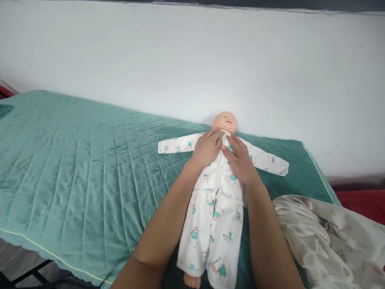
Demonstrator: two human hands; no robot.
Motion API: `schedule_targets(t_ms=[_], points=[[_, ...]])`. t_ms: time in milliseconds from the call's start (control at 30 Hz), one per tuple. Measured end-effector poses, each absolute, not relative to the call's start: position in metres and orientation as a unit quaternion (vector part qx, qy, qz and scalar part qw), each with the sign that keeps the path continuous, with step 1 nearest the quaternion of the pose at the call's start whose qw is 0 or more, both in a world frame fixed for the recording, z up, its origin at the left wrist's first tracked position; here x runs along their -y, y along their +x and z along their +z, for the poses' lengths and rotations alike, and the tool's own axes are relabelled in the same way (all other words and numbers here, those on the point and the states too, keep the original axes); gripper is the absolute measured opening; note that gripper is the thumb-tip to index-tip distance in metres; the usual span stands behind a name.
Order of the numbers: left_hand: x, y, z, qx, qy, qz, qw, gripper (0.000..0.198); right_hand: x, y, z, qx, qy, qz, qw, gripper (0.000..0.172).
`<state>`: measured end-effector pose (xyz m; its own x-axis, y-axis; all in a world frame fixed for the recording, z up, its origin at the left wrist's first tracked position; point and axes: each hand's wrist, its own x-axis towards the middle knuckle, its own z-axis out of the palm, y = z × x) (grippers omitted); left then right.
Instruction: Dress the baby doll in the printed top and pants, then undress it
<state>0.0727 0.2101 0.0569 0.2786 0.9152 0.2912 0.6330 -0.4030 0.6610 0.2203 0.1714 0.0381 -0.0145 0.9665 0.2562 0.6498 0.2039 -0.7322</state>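
A baby doll (225, 120) lies on its back, dressed in a white pajama top (207, 176) and matching pants (224, 237) with teal animal prints. Its sleeves stretch out to both sides, and one bare foot (191, 280) shows below a pant leg. On the left half of the chest rests my left hand (208, 147), fingers extended toward the collar, its thumb hidden. My right hand (240, 157) lies on the other half, thumb and fingers apart near the front opening. The fingertips of both hands come close together at the upper chest. A button (221, 166) is visible just below them.
Beneath the doll spreads a green quilted cover (90, 172) with a pale edge. A crumpled white patterned cloth (327, 241) lies at the right. Behind stands a white wall (180, 60), close to the doll's head. Something red (363, 204) shows at the right edge.
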Motion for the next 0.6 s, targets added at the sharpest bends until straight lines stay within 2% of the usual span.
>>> schedule_targets(t_ms=[167, 333, 600], points=[[-0.2116, 0.0716, 0.0531, -0.487, 0.777, 0.338, 0.211, 0.041, -0.1714, 0.2183, 0.0407, 0.651, -0.605, 0.247, 0.387, 0.057], [-0.2102, 0.0707, 0.0542, -0.483, 0.779, 0.34, 0.209, 0.042, -0.1738, 0.2182, 0.0357, 0.636, -0.587, 0.247, 0.437, 0.05], [-0.2112, 0.0725, 0.0535, -0.494, 0.767, 0.349, 0.215, 0.041, -0.1725, 0.2178, 0.034, 0.628, -0.582, 0.24, 0.458, 0.042]])
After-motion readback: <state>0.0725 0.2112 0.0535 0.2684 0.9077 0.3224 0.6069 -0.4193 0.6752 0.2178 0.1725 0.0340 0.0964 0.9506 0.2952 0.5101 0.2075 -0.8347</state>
